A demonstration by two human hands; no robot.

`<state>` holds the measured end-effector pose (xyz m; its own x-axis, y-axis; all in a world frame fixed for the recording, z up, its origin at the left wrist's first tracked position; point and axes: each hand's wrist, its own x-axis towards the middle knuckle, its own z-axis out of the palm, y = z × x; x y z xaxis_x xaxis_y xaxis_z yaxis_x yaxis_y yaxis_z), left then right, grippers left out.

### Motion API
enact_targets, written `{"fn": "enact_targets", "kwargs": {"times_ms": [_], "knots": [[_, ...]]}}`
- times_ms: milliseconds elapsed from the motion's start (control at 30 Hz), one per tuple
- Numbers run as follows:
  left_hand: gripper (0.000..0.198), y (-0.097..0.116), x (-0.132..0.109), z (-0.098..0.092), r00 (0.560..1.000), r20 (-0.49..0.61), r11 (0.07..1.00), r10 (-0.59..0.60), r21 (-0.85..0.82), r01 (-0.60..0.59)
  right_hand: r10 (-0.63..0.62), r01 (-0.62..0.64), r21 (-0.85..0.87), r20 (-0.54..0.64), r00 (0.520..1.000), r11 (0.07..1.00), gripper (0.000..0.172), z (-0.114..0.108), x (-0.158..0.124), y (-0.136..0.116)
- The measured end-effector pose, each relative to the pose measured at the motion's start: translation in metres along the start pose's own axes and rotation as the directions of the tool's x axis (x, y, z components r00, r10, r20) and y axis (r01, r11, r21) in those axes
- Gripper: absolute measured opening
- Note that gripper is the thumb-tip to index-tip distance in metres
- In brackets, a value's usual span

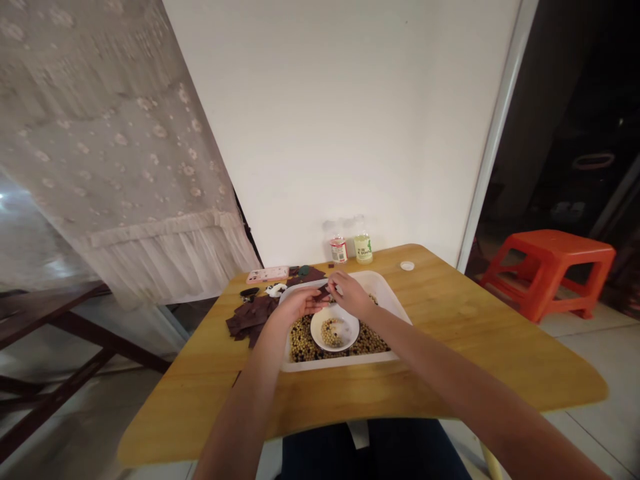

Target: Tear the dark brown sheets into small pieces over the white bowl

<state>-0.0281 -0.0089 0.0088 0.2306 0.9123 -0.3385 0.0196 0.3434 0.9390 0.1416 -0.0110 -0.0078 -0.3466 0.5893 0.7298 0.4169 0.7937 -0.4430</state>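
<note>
Both hands meet above a white bowl (319,335), which sits in a white tray (345,360) and has pale beads (330,331) in its left part. My left hand (301,303) is palm up, fingers curled under a small dark brown flat piece (323,293) that looks like cloth or a little pouch. Over the same piece, my right hand (350,295) has its fingertips pinched together at its upper right edge. Anything else between those fingertips is too small to see. Mixed pale and dark beads (304,343) cover the tray's floor around the bowl.
Left of the tray lies a heap of similar dark brown pieces (253,319). Behind it are a pink phone (268,274) and a crumpled white thing (275,290). Two clear containers with labels (339,250) (363,248) stand by the wall. A white lid (407,266) lies to the right; an orange stool (555,257) stands beyond.
</note>
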Motion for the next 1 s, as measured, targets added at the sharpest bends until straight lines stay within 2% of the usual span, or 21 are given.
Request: {"fn": "enact_targets", "kwargs": {"times_ms": [167, 767, 1000], "knots": [[0.016, -0.0002, 0.0003, -0.0010, 1.000, 0.006, 1.000, -0.002, -0.001, 0.002, -0.007, 0.007, 0.002, -0.012, 1.000, 1.000, 0.013, 0.0001, 0.0005, 0.0004], [0.004, 0.0027, -0.0032, 0.0030, 0.998, -0.058, 0.996, 0.030, -0.078, -0.034, 0.000, 0.000, 0.004, -0.002, 1.000, 1.000, 0.014, -0.0005, 0.0006, -0.0014], [0.006, 0.0036, -0.0047, 0.0042, 0.999, -0.043, 0.997, 0.004, -0.080, -0.007, -0.009, 0.009, -0.003, -0.008, 1.000, 1.000, 0.014, 0.0015, 0.0005, 0.0020]]}}
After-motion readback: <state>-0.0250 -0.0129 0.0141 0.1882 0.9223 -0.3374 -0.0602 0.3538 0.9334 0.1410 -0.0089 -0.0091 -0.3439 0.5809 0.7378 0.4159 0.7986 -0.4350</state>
